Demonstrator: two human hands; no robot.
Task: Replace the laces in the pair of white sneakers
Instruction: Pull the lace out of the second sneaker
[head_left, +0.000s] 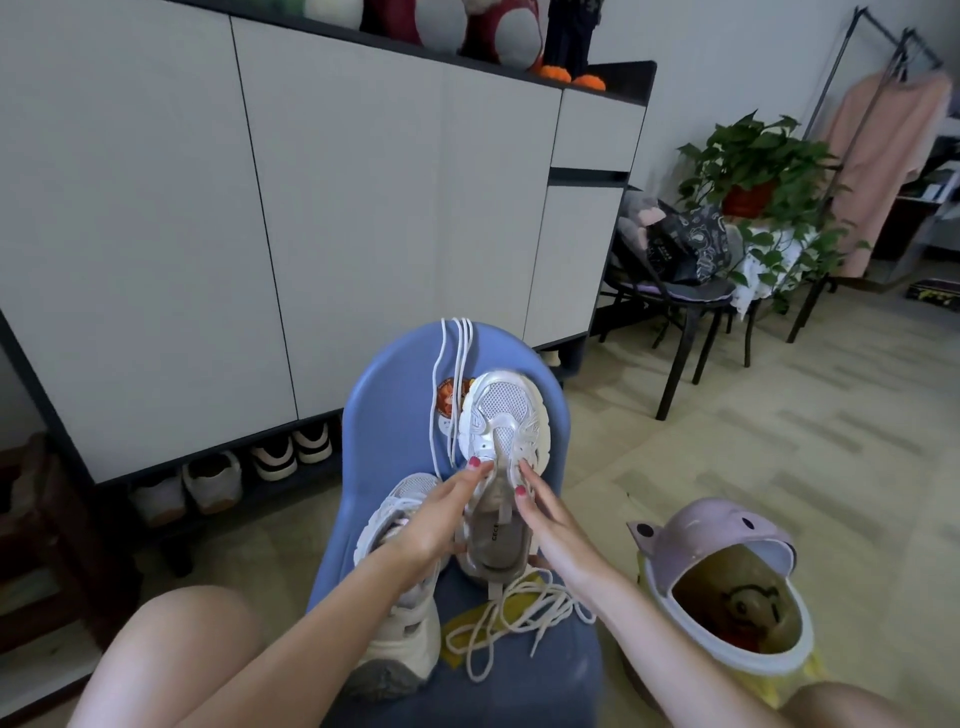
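- The unlaced white sneaker (501, 467) I'm working on sits on the blue chair (384, 374), toe pointing away from me, tongue and insole exposed.
- My left hand (431, 519) lies along its left side, fingers fairly straight, fingertips touching the eyelet edge; I can't tell whether the thumb underneath grips anything.
- My right hand (550, 519) comes in from the right, fingers extended and loosely spread, tips touching the right eyelet edge, nothing clearly pinched.
- The second sneaker (400, 587), laces in, lies just beside the first on its left, partly under my left forearm.
- A loose tangled lace (511, 618) rests on the seat near the open shoe's heel, over a yellow patch.
- More white laces (457, 364) hang over the chair's backrest, trailing down beside the toe.
- On the floor to my right stands a pink-lidded bin (727, 587), lid tipped open.
- Behind the chair is a white cabinet (363, 208) with shoes (270, 457) in its bottom gap; a dark chair (680, 301) and a potted plant (758, 176) stand further right.
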